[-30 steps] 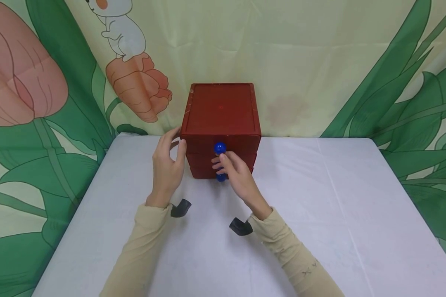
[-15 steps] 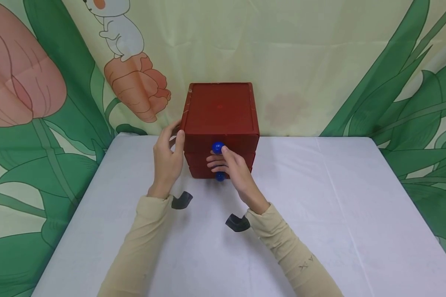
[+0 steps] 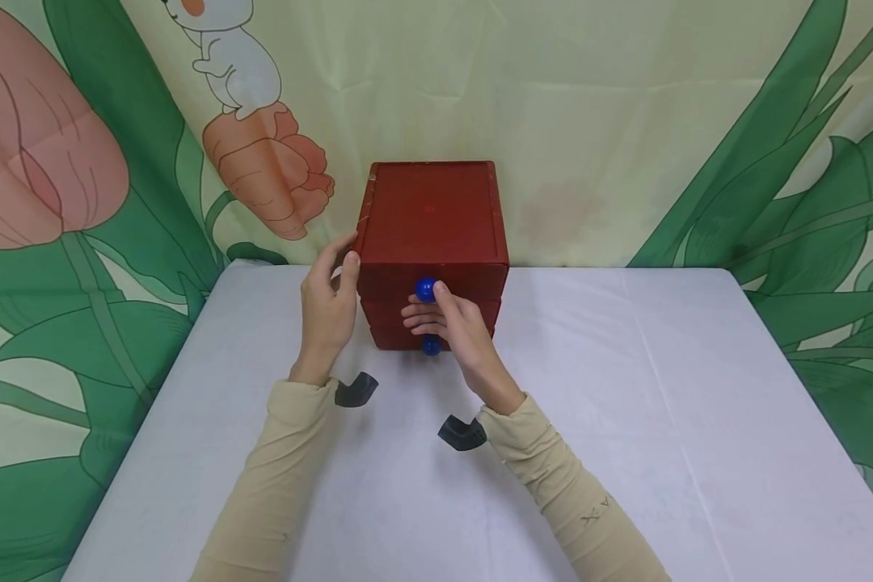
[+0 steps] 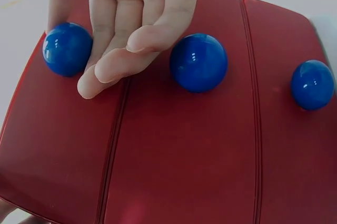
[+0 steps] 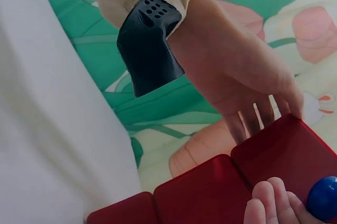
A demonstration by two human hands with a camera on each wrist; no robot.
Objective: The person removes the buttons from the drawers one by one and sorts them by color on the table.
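Note:
A red three-drawer box [image 3: 431, 214] stands at the far side of the table, with a round blue knob on each drawer front. My right hand [image 3: 466, 335] pinches the top knob [image 3: 425, 290] between thumb and index finger; the other fingers stretch out below it. The left wrist view shows that top knob at its left, the middle knob [image 4: 198, 63] beside the fingers and the bottom knob [image 4: 313, 85] farther right. My left hand [image 3: 327, 315] rests along the box's left side, thumb near the front corner, as the right wrist view also shows. All the drawers look closed.
A white cloth covers the table [image 3: 611, 420]. Close behind the box hangs a printed curtain [image 3: 589, 129] with flowers, leaves and a rabbit on a carrot. Black curved wrist pieces [image 3: 356, 390] stick out from both sleeve cuffs.
My right thumb has moved up from below the top knob to its right side, and the hand has shifted slightly left. My left hand has slid slightly upward along the box. No drawer has moved.

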